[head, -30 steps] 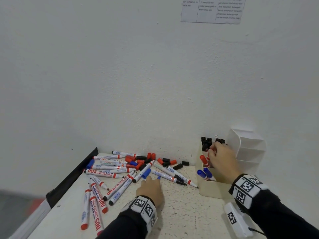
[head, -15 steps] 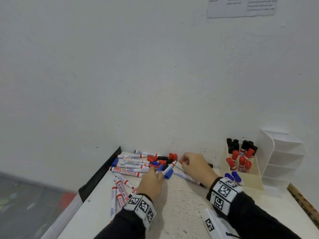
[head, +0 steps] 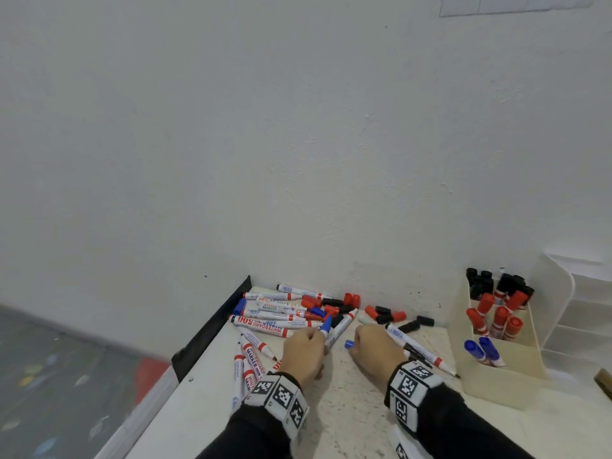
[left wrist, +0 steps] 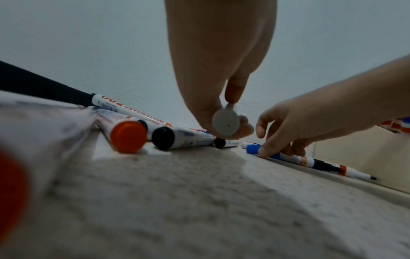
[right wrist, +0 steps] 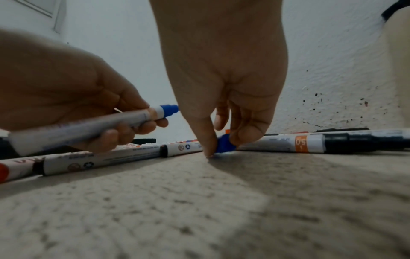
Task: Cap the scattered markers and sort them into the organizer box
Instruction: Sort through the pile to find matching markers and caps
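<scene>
My left hand grips an uncapped blue marker and holds it just above the table; its flat grey back end faces the left wrist camera, and its blue nib end points toward my right hand. My right hand pinches a loose blue cap that lies on the table, thumb and forefinger on either side. The cream organizer box stands to the right with black, red and blue capped markers upright in separate compartments.
A heap of uncapped markers and loose red and black caps lies against the wall. Two markers lie beside my right hand. A white tiered shelf stands behind the box. A black strip borders the table's left edge.
My right hand left the organizer box, crossed to the pile and now pinches the blue cap. My left hand took the blue marker off the table. The head view swung left.
</scene>
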Action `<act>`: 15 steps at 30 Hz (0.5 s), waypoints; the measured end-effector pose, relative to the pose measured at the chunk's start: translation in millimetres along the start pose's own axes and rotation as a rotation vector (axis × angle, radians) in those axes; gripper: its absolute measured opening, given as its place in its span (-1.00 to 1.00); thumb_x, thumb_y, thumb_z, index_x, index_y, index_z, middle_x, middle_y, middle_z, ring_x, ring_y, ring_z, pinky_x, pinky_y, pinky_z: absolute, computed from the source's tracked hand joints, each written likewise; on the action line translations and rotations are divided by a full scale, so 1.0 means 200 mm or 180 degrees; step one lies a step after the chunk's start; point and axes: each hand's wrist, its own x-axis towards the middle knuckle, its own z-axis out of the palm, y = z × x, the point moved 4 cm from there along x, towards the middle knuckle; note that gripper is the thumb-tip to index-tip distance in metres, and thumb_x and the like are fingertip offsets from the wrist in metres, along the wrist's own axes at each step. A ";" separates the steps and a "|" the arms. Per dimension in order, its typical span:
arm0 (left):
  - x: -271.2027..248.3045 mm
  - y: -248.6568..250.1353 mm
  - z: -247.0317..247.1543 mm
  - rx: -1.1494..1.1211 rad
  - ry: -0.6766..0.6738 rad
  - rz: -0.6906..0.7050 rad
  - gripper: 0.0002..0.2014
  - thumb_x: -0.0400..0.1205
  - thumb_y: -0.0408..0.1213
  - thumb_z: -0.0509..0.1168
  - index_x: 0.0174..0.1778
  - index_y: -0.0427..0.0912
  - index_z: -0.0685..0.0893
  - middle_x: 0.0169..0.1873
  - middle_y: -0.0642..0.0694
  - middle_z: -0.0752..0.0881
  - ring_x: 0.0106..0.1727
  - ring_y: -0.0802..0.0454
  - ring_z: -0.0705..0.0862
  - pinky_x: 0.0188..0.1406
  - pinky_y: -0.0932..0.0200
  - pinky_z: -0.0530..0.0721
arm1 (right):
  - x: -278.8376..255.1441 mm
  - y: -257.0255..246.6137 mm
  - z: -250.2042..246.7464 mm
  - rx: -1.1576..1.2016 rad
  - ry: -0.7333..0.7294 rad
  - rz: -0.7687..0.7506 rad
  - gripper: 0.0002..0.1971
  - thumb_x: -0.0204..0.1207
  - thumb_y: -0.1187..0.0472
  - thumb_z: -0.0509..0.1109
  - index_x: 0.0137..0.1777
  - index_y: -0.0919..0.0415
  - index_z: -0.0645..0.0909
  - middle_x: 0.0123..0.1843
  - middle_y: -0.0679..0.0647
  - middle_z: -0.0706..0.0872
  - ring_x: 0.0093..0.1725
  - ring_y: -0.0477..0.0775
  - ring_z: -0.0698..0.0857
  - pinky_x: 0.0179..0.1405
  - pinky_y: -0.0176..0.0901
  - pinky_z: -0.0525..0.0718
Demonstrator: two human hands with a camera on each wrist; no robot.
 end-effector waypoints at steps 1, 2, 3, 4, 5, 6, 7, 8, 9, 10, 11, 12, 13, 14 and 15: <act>0.00 0.00 0.00 -0.0183 -0.0038 -0.0086 -0.78 0.70 -0.28 0.10 -0.10 -0.24 0.64 -0.30 -0.13 0.60 -0.41 0.08 0.52 -0.48 0.29 0.56 | 0.00 0.01 0.00 0.0042 0.0019 0.0061 -0.89 0.58 0.26 0.26 0.09 0.16 0.47 -0.07 0.08 0.59 0.02 0.07 0.66 -0.16 -0.21 0.55; -0.01 0.00 0.00 -0.0369 -0.0059 -0.0153 -0.79 0.69 -0.29 0.13 -0.05 -0.23 0.67 -0.31 -0.12 0.61 -0.40 0.08 0.55 -0.46 0.29 0.58 | 0.00 0.02 0.00 0.0165 0.0049 0.0083 -0.79 0.58 0.30 0.25 0.20 0.18 0.43 0.05 0.11 0.62 0.03 0.05 0.65 -0.12 -0.22 0.56; -0.01 0.00 -0.01 -0.0506 -0.0077 -0.0183 -0.80 0.68 -0.30 0.16 -0.02 -0.24 0.69 -0.29 -0.10 0.65 -0.34 0.07 0.59 -0.42 0.28 0.60 | -0.01 0.03 0.00 0.0362 0.0090 0.0091 -0.70 0.59 0.33 0.22 0.31 0.18 0.39 0.16 0.13 0.62 0.03 0.04 0.64 -0.11 -0.25 0.56; -0.01 0.00 -0.01 -0.0560 -0.0086 -0.0160 -0.82 0.67 -0.30 0.20 0.00 -0.22 0.71 -0.23 -0.08 0.68 -0.26 0.09 0.63 -0.36 0.30 0.60 | -0.02 0.04 -0.01 0.0542 0.0174 0.0069 -0.63 0.60 0.35 0.18 0.39 0.15 0.35 0.23 0.14 0.60 0.02 0.03 0.63 -0.13 -0.27 0.56; -0.01 0.00 -0.02 -0.0522 -0.0094 -0.0099 -0.83 0.66 -0.29 0.22 0.04 -0.18 0.71 -0.18 -0.04 0.69 -0.19 0.11 0.63 -0.35 0.36 0.58 | -0.03 0.04 -0.02 0.0689 0.0257 0.0049 -0.61 0.62 0.35 0.14 0.43 0.12 0.33 0.25 0.14 0.58 0.01 0.03 0.62 -0.13 -0.27 0.56; -0.01 0.01 -0.03 -0.0475 -0.0084 -0.0020 -0.84 0.66 -0.27 0.24 0.07 -0.14 0.70 -0.15 -0.01 0.69 -0.17 0.14 0.63 -0.41 0.43 0.56 | -0.04 0.04 -0.03 0.0792 0.0344 -0.0006 -0.63 0.63 0.34 0.12 0.42 0.11 0.34 0.22 0.13 0.58 -0.01 0.02 0.62 -0.12 -0.25 0.57; 0.00 0.00 -0.04 -0.0435 -0.0077 0.0037 -0.83 0.66 -0.27 0.25 0.11 -0.14 0.70 -0.16 -0.01 0.70 -0.19 0.15 0.63 -0.51 0.49 0.54 | -0.04 0.04 -0.03 0.0871 0.0417 -0.0074 -0.67 0.63 0.32 0.12 0.37 0.11 0.38 0.14 0.10 0.60 -0.04 0.01 0.62 -0.13 -0.24 0.58; 0.00 0.00 -0.04 -0.0418 -0.0058 0.0072 -0.81 0.66 -0.26 0.26 0.13 -0.16 0.70 -0.17 -0.03 0.71 -0.21 0.14 0.64 -0.56 0.52 0.53 | -0.05 0.04 -0.04 0.0932 0.0480 -0.0135 -0.73 0.63 0.29 0.13 0.30 0.11 0.42 0.03 0.07 0.61 -0.11 -0.01 0.61 -0.16 -0.25 0.58; 0.00 0.00 -0.05 -0.0374 -0.0052 0.0061 -0.80 0.65 -0.26 0.27 0.14 -0.17 0.69 -0.16 -0.06 0.72 -0.21 0.12 0.65 -0.57 0.53 0.54 | -0.05 0.04 -0.04 0.0987 0.0527 -0.0156 -0.78 0.62 0.28 0.16 0.24 0.11 0.44 -0.05 0.05 0.62 -0.16 -0.02 0.61 -0.21 -0.26 0.58; 0.00 0.00 -0.05 -0.0326 -0.0053 0.0044 -0.80 0.65 -0.25 0.28 0.15 -0.17 0.69 -0.14 -0.07 0.73 -0.19 0.10 0.67 -0.53 0.51 0.57 | -0.05 0.05 -0.05 0.1070 0.0553 -0.0137 -0.81 0.62 0.29 0.18 0.18 0.11 0.44 -0.10 0.05 0.61 -0.19 -0.02 0.61 -0.24 -0.26 0.58; 0.00 -0.01 -0.04 -0.0284 -0.0083 0.0017 -0.79 0.65 -0.23 0.28 0.17 -0.17 0.68 -0.10 -0.08 0.73 -0.14 0.07 0.69 -0.43 0.45 0.62 | -0.06 0.06 -0.05 0.1244 0.0582 -0.0094 -0.84 0.61 0.31 0.19 0.14 0.11 0.44 -0.11 0.05 0.61 -0.19 -0.01 0.62 -0.24 -0.24 0.61; 0.00 -0.01 -0.03 -0.0266 -0.0107 0.0018 -0.76 0.64 -0.21 0.28 0.19 -0.17 0.67 -0.06 -0.08 0.74 -0.08 0.04 0.70 -0.28 0.35 0.69 | -0.05 0.06 -0.06 0.1491 0.0657 -0.0066 -0.85 0.60 0.33 0.19 0.10 0.11 0.43 -0.10 0.06 0.60 -0.17 -0.01 0.63 -0.20 -0.20 0.65; 0.00 -0.01 -0.02 -0.0242 -0.0112 0.0024 -0.75 0.64 -0.20 0.28 0.21 -0.16 0.67 -0.04 -0.08 0.74 -0.05 0.03 0.71 -0.14 0.23 0.73 | -0.05 0.06 -0.08 0.1756 0.0792 -0.0100 -0.86 0.60 0.35 0.19 0.07 0.11 0.43 -0.09 0.05 0.60 -0.15 -0.01 0.63 -0.14 -0.15 0.68; 0.00 -0.01 -0.02 -0.0224 -0.0086 0.0073 -0.75 0.65 -0.19 0.27 0.20 -0.13 0.67 -0.06 -0.07 0.75 -0.07 0.04 0.72 -0.08 0.17 0.74 | -0.05 0.06 -0.10 0.1965 0.0942 -0.0157 -0.85 0.61 0.36 0.19 0.07 0.10 0.42 -0.09 0.01 0.59 -0.14 -0.02 0.63 -0.07 -0.12 0.69; 0.00 0.00 -0.01 -0.0194 -0.0076 0.0142 -0.78 0.65 -0.19 0.26 0.18 -0.11 0.68 -0.10 -0.07 0.75 -0.14 0.06 0.71 -0.12 0.18 0.74 | -0.05 0.05 -0.12 0.2157 0.1091 -0.0220 -0.83 0.61 0.37 0.18 0.08 0.08 0.41 -0.09 -0.04 0.58 -0.11 -0.03 0.63 -0.01 -0.08 0.70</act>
